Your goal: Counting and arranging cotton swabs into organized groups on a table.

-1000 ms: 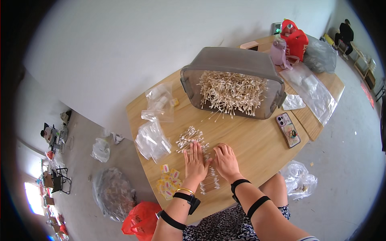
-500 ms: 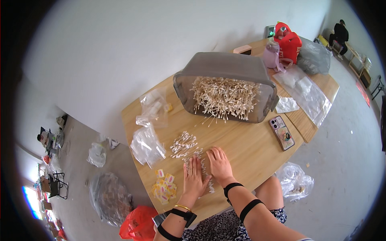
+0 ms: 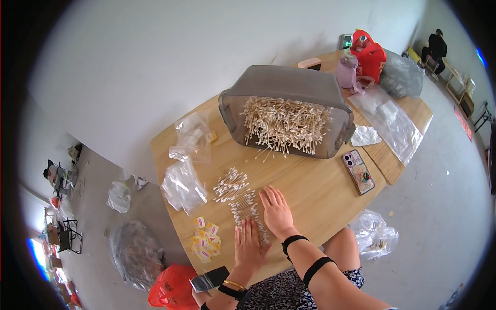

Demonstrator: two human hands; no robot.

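Here's the action on the wooden bench [image 3: 315,178]: a row of cotton swabs [image 3: 243,203] is laid out side by side in front of the person, running down toward the near edge, and both hands are right at it. The left hand [image 3: 250,246] lies flat over the near part of that row, fingers straight and close together, thumb out to the side, no pinch to be seen, though its underside is hidden. On the other flank, the right hand [image 3: 277,211] sits palm down along the row's right side, fingers together and slightly bent, holding nothing visible; whether it touches the swab ends, I cannot tell. The step in hand looks like evening up the row between two palms, and to my eye the move calls for light, level pressure from both sides, so the thin sticks stay parallel and don't roll over one another. Just beyond the row, a looser pile of swabs [image 3: 230,185] lies at mixed angles, and farther back a grey bin [image 3: 289,78] on its side shows a great heap of them. To the left wait small yellow-and-white cards [image 3: 205,243] and clear plastic bags [image 3: 183,187], neither in either hand.
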